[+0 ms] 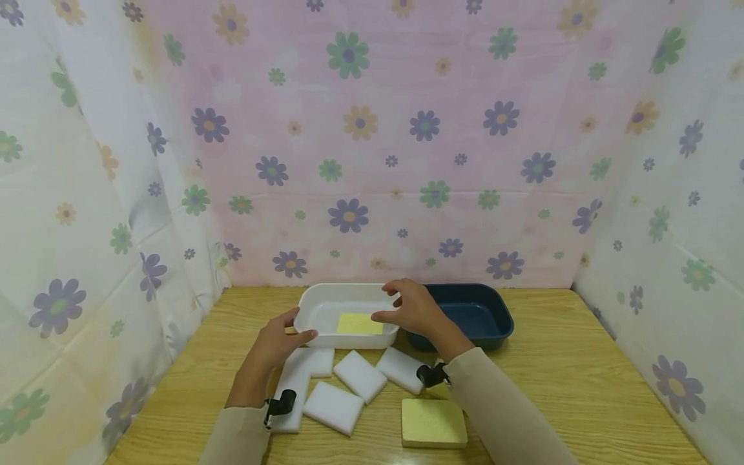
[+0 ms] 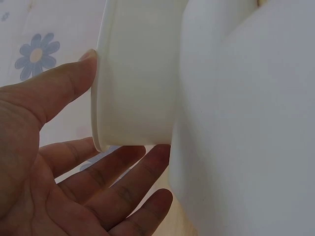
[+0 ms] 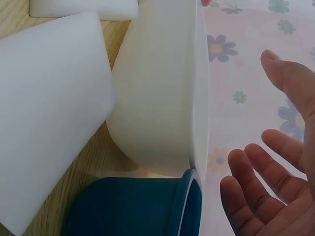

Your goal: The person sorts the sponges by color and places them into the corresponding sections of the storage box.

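Observation:
My left hand (image 1: 277, 340) touches the left end of a white plastic tub (image 1: 349, 342). In the left wrist view its thumb meets the tub's rim while the fingers extend loosely along the outer wall. A flat yellow sponge (image 1: 354, 323) lies inside the tub, toward the near side. Over the tub's right end is my right hand (image 1: 415, 311), its thumb and fingers spread apart with nothing between them. In the right wrist view that hand (image 3: 275, 182) appears beyond the rim, holding nothing.
A dark blue tub (image 1: 494, 323) stands right of the white one. Several white sponge blocks (image 1: 360, 376) lie in front of the tubs. A thick yellow sponge (image 1: 433, 423) rests near the table's front; another yellow piece is mostly hidden by the right forearm. Floral curtains surround the wooden table (image 1: 558, 374).

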### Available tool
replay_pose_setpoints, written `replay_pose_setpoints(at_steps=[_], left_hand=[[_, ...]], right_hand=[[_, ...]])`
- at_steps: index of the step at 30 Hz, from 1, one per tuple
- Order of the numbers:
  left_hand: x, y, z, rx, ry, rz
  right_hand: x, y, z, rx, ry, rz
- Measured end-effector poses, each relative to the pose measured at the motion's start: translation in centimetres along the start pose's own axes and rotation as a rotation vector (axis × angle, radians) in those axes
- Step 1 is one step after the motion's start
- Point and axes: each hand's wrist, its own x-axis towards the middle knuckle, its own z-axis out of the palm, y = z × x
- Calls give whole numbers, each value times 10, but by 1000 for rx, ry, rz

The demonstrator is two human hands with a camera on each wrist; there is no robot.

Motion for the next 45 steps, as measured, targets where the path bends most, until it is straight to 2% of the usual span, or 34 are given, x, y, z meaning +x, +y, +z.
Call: replay_pose_setpoints(at_steps=[6, 14, 21, 31, 37, 42, 45], left_hand=[[-1, -1, 1, -1, 3, -3], [0, -3, 1, -3, 5, -3], [0, -4, 2, -12, 5, -6], [-1, -3, 0, -11, 7, -7], [0, -3, 1, -13, 10, -16], [1, -3, 2, -12, 10, -26], [2, -2, 3, -26, 6, -15]], right_hand=[[-7, 0, -8, -3, 20, -21], [-21, 13, -19, -18, 50, -17], [-39, 21, -30, -27, 79, -46], [-70, 30, -47, -2, 74, -65], [-85, 36, -56, -44, 111, -112], [-100, 41, -60, -38, 146, -147], [-111, 43, -64, -27, 151, -141]])
